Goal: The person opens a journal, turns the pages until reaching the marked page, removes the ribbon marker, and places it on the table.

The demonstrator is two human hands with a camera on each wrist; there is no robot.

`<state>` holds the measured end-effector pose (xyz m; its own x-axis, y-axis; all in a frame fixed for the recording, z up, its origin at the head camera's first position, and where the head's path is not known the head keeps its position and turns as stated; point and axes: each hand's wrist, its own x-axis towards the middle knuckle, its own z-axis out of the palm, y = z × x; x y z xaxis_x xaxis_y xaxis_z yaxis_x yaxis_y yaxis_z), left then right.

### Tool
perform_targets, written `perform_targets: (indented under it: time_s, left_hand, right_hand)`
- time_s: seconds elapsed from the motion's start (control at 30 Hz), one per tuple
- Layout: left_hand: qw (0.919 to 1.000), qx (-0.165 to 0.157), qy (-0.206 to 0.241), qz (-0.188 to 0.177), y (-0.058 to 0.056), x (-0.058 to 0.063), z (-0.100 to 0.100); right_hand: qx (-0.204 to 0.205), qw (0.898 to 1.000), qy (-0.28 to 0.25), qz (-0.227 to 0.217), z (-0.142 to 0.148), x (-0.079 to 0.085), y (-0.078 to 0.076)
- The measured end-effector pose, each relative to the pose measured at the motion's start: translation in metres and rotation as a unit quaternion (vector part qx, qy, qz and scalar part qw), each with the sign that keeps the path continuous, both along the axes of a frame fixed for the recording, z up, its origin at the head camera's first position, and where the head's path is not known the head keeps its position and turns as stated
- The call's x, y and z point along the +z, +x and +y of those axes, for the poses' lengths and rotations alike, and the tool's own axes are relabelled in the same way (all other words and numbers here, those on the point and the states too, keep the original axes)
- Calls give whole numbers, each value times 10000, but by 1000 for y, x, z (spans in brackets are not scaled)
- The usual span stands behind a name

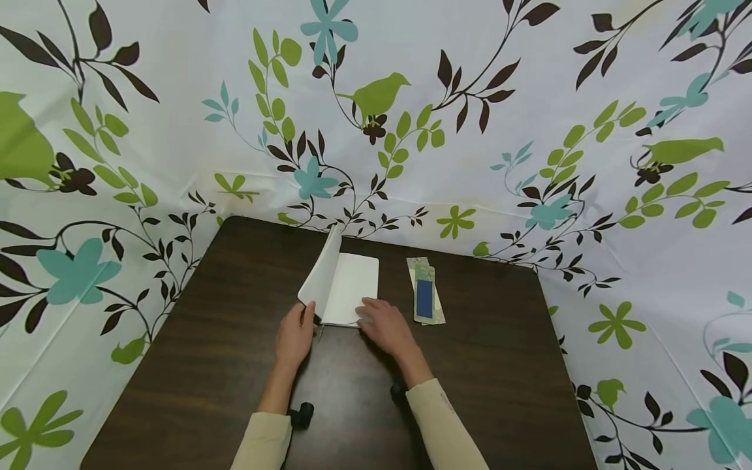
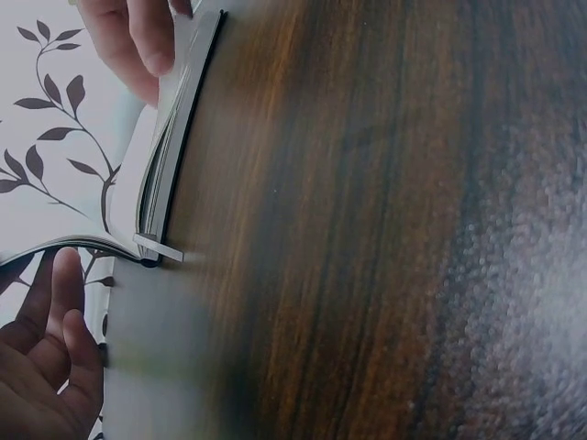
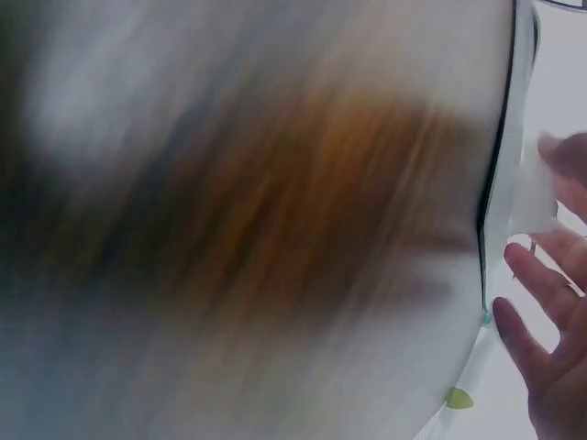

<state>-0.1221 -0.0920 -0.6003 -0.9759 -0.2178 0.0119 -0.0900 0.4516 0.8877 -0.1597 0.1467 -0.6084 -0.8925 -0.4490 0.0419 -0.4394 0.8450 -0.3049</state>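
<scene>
An open notebook (image 1: 355, 281) with blank white pages and a dark cover lies on the table. Its left part (image 1: 322, 269) stands raised at a slant. My left hand (image 1: 295, 333) holds the lower edge of that raised part; in the left wrist view, the left hand's fingers (image 2: 66, 284) are at its underside. At the lower right corner of the pages, my right hand (image 1: 384, 323) touches the paper with its fingers spread, as the right wrist view shows. A thin ribbon (image 2: 158, 246) sticks out at the spine.
Right of the notebook, a blue rectangle (image 1: 425, 299) lies on patterned, pale green paper-like pieces (image 1: 439, 316). The dark wooden table (image 1: 505, 365) ends at a white curtain (image 1: 376, 196) printed with leaves, flowers and birds on the back and sides.
</scene>
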Motion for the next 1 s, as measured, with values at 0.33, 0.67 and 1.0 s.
perform_targets:
  time_s: [0.33,0.67,1.0]
  left_hand:
    - [10000,33,-77,-46,-3,2,0]
    - [9999,-104,-67,93,1,0,0]
    - [9997,-220,-56,-33,1,1,-2]
  right_hand:
    - [-1281,9880,-612,610,-1,-6,-2]
    - [-1427,9780,-1505,210,-45,4,3]
    - [78,9938,-1103,79,-75,12,11]
